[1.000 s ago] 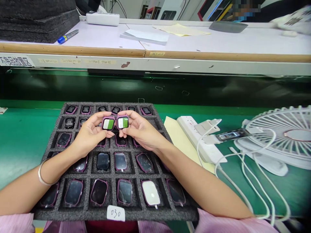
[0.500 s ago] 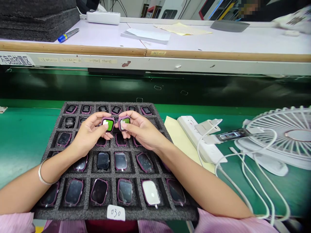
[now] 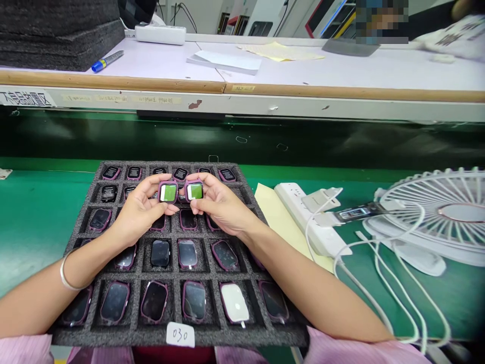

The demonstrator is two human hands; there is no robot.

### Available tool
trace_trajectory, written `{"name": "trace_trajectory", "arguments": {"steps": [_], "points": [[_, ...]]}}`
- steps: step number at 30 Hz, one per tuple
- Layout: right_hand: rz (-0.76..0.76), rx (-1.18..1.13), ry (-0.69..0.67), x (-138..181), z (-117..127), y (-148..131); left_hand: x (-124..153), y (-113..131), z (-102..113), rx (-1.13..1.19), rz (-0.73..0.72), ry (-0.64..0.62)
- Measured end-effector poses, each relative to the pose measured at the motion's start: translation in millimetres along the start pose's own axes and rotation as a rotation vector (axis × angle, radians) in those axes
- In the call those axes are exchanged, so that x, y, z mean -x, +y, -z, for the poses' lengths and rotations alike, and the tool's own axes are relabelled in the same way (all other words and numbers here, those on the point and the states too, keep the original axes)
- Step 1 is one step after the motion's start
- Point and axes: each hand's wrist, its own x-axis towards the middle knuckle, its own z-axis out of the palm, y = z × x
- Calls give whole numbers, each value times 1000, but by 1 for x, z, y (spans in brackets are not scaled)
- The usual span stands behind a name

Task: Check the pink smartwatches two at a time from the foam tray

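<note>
My left hand pinches a purple-framed smartwatch, its lit screen part white, part green. A second smartwatch with a similar white and green screen is held in my right hand. The two watches are side by side, a small gap between them, above a black foam tray. Rows of square compartments in the tray hold more purple-framed watches, such as a dark-screened one. One near the front shows a white screen. Several in the back row show lines of text. My hands and forearms hide some compartments.
Right of the tray are a yellow sheet, a white power strip with plugs, loose white cables and a white fan. On the shelf behind sit stacked black foam, a marker and papers. A person's arm shows at top right.
Both thumbs have slid down off the screens to the lower edges of the watches, so more of each display shows. The watches stay nearly in place; the camera view has shifted slightly.
</note>
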Motion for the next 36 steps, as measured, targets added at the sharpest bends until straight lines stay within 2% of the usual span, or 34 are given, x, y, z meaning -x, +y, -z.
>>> {"name": "trace_trajectory", "arguments": {"steps": [7, 12, 24, 36], "points": [[-29, 42, 30, -1, -1, -3, 3, 5, 0, -9, 68, 4], [-11, 36, 27, -2, 0, -1, 4, 6, 0, -20, 53, 30], [17, 33, 32, -2, 0, 1, 4, 3, 1, -24, 27, 3], [-6, 40, 81, -3, 0, 0, 3, 5, 0, 35, 76, 12]]}}
